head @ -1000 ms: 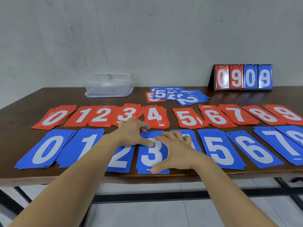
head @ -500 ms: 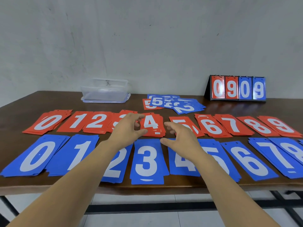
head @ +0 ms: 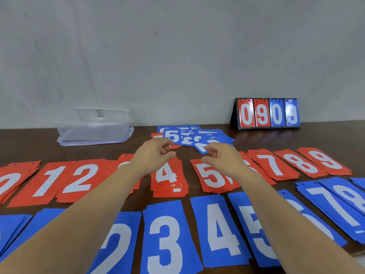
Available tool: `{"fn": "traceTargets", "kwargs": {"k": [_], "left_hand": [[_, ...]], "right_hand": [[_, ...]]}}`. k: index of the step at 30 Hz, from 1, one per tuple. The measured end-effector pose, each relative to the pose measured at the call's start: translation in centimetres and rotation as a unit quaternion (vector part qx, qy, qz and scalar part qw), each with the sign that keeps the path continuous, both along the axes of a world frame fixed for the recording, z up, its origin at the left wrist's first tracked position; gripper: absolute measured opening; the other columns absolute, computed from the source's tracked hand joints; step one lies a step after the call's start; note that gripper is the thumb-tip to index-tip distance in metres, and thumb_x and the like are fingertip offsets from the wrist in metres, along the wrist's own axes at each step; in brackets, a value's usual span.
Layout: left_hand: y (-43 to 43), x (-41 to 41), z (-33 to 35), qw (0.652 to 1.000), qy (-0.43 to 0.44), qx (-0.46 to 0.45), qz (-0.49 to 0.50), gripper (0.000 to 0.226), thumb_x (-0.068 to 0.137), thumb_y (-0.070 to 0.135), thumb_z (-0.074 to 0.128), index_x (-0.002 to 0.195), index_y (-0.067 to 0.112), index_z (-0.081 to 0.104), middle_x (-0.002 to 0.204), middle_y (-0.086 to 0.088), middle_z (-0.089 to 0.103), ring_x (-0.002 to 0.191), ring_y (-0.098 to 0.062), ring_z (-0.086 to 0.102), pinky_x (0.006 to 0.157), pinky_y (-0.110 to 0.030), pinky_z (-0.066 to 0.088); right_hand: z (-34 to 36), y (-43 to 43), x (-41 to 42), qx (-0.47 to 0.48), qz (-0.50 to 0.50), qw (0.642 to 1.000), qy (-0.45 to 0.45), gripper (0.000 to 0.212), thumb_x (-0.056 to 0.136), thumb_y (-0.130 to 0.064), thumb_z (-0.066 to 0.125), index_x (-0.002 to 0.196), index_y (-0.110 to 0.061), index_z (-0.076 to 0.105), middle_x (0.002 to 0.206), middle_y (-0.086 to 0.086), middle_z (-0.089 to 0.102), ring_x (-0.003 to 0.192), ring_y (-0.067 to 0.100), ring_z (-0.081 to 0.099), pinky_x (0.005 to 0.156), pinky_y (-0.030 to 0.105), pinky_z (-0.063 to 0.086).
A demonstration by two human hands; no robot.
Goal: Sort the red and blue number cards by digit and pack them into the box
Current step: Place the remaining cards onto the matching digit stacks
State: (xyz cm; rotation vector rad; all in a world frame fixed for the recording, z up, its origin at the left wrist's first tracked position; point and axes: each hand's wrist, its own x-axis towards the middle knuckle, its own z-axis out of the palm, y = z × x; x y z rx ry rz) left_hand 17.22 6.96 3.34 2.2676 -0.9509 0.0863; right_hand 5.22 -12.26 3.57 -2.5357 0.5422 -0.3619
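Head view: the left hand (head: 156,155) and right hand (head: 219,157) are shown over the far edge of the red row (head: 100,171), above the red 4 stack (head: 167,178) and red 5 stack (head: 211,177). On both hands the fingers are loosely curled with a gap to the thumb, and nothing is seen held. The unsorted pile (head: 197,138) lies just at 12 o'clock of the hands, with a blue 5 card (head: 172,135) uppermost on its left side. The blue row (head: 166,234) is laid out at 6 o'clock of the red row. The clear box (head: 94,128), seemingly without cards, stands at 10 o'clock of the left hand on the table (head: 29,143). A flip scoreboard (head: 268,113) stands at 2 o'clock. The step in hand is judged to be the drawing of further cards from the pile. It is best done by lifting one top card at a time by an exposed corner, so that the fanned cards beneath are not dragged. Digit and colour should be read before the card is squared onto its matching stack. Packing is judged not yet begun.
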Motion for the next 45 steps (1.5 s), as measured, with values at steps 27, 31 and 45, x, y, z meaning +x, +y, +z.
{"fn": "traceTargets", "kwargs": {"k": [27, 31, 45], "left_hand": [[-7.7, 3.5, -2.1, 0.994, 0.053, 0.006, 0.098, 0.042, 0.092, 0.028, 0.066, 0.132, 0.021, 0.058, 0.130, 0.002, 0.060, 0.102, -0.005, 0.054, 0.086, -0.021, 0.040], [-7.6, 3.8, -1.6, 0.994, 0.045, -0.003, 0.096, 0.041, 0.090, 0.029, 0.068, 0.129, 0.020, 0.060, 0.127, 0.003, 0.062, 0.102, -0.006, 0.057, 0.085, -0.019, 0.041], [-10.1, 4.3, -0.8, 0.998, 0.045, -0.015, 0.050, 0.038, 0.091, 0.030, 0.067, 0.127, 0.020, 0.061, 0.119, 0.007, 0.062, 0.096, -0.001, 0.058, 0.075, -0.006, 0.038]], "right_hand": [[-2.5, -16.8, 11.3, 0.049, -0.144, 0.979, 0.134, 0.086, 0.072, -0.047, 0.080, 0.136, -0.015, 0.033, 0.139, 0.011, 0.043, 0.133, 0.029, 0.033, 0.101, 0.042, 0.028], [-2.7, -17.3, 11.5, 0.067, -0.121, 0.986, 0.088, 0.056, 0.081, -0.022, 0.074, 0.126, -0.017, 0.041, 0.116, 0.001, 0.052, 0.115, 0.024, 0.048, 0.096, 0.040, 0.027], [-0.9, -19.6, 10.8, 0.093, -0.053, 0.994, -0.024, 0.014, 0.098, -0.022, 0.054, 0.103, -0.010, 0.057, 0.069, 0.008, 0.072, 0.061, 0.014, 0.070, 0.079, 0.040, 0.058]]}}
